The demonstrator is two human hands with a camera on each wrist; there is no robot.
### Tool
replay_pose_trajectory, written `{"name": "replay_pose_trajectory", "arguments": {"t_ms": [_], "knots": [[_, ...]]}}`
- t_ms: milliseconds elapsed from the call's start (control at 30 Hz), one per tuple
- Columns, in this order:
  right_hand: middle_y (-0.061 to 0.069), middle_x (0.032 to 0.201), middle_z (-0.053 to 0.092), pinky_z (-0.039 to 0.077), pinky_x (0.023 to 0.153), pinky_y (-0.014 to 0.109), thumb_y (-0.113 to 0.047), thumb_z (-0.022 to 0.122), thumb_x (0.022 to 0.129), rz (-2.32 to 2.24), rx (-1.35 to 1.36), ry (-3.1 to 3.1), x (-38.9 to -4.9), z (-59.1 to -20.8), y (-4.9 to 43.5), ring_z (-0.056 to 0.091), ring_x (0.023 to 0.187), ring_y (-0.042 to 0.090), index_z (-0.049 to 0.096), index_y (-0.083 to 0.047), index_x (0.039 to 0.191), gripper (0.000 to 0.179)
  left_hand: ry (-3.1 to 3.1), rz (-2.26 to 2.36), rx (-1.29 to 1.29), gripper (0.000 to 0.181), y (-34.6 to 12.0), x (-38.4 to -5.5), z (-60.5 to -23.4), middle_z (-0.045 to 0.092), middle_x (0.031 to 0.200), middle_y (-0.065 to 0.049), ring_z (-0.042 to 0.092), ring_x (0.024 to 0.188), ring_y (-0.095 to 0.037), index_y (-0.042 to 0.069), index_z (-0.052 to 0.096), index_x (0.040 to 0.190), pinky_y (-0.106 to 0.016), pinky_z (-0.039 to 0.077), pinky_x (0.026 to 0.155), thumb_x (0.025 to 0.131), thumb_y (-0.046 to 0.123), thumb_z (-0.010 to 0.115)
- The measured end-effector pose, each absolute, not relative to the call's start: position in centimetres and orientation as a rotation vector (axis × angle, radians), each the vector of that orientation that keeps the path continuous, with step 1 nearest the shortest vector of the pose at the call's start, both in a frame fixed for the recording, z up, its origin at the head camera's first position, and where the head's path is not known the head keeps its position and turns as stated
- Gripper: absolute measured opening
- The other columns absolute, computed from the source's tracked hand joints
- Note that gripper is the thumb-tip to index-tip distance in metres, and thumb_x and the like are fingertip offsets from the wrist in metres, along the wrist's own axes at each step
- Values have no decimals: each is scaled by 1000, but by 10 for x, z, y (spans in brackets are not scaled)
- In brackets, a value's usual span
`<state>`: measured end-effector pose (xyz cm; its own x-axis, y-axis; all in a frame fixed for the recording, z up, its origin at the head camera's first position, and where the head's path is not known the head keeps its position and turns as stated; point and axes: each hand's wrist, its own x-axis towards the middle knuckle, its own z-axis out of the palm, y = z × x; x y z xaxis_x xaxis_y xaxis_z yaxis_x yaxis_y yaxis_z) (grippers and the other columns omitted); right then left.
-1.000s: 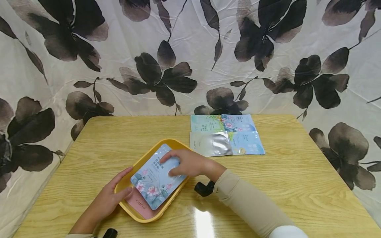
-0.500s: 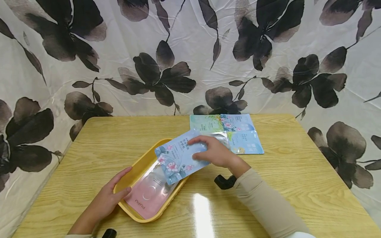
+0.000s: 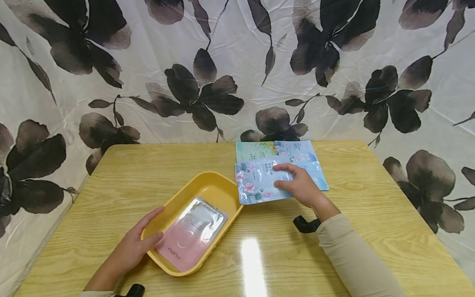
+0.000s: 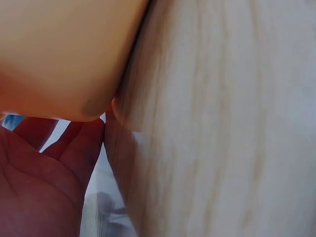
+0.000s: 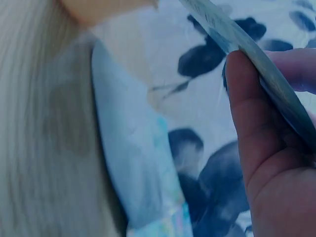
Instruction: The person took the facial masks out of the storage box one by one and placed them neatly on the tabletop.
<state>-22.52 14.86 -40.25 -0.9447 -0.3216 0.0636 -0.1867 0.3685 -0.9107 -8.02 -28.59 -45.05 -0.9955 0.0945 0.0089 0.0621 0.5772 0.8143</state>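
My right hand [image 3: 302, 187] pinches a blue sheet mask packet [image 3: 256, 187] with pink lotus flowers. In the right wrist view the packet [image 5: 276, 81] stands edge-on between thumb and fingers, apart from a pale packet [image 5: 126, 133] on the table. From the head it covers the silver packet and part of the front light-blue packet [image 3: 319, 175]. At the left, my left hand [image 3: 131, 245] holds the near-left end of a yellow tray [image 3: 209, 179], thumb over the rim and fingers along the outside. Inside the tray lies a pink and silver mask packet [image 3: 182, 247].
A green packet [image 3: 254, 149] and a blue flowered packet [image 3: 297, 149] lie side by side at the back edge of the wooden table [image 3: 356, 198]. Behind them hangs a floral cloth [image 3: 148, 53]. Black wrist-camera parts [image 3: 306, 225] stick out by the right wrist.
My right hand has lifted the blue lotus packet out of the tray and carried it right, over the front row of packets. The pink packet beneath it is uncovered. The left hand keeps its place.
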Motion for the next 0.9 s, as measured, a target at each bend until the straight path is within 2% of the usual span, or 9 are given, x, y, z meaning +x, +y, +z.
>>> {"name": "replay_pose_trajectory", "arguments": {"t_ms": [367, 467, 600, 700, 900], "knots": [[24, 148, 42, 24, 116, 51, -5, 70, 90, -1654, -254, 2447, -221, -432, 170, 32, 138, 34, 58, 4, 132, 45, 2750, 1445, 136, 61, -285, -80, -449, 36, 155, -22, 27, 141, -50, 14, 40, 153, -72, 23, 106, 98, 21, 65], [24, 142, 48, 30, 112, 49, -5, 71, 89, -1646, -285, 2426, -216, -440, 165, 40, 132, 35, 59, 4, 131, 44, 2754, 1445, 122, 62, -287, -78, -450, 36, 155, -22, 27, 141, -49, 13, 40, 153, -72, 24, 106, 98, 21, 65], [21, 128, 58, 44, 98, 38, -6, 73, 88, -1639, -307, 2407, -209, -449, 158, 55, 113, 30, 61, 4, 128, 43, 2752, 1429, 80, 64, -292, -75, -450, 35, 155, -23, 26, 141, -51, 13, 38, 154, -72, 24, 106, 97, 20, 66], [18, 124, 60, 48, 90, 33, -6, 74, 88, -1627, -306, 2405, -204, -454, 154, 58, 104, 26, 62, 3, 127, 42, 2755, 1424, 76, 64, -296, -74, -451, 34, 155, -25, 26, 140, -52, 12, 38, 154, -73, 24, 105, 97, 19, 66], [19, 129, 59, 43, 100, 43, -9, 75, 87, -1589, -319, 2453, -197, -460, 148, 54, 115, 30, 62, 2, 128, 44, 2767, 1389, 74, 65, -299, -72, -452, 35, 154, -27, 27, 140, -54, 11, 37, 154, -73, 25, 104, 97, 21, 66]]}}
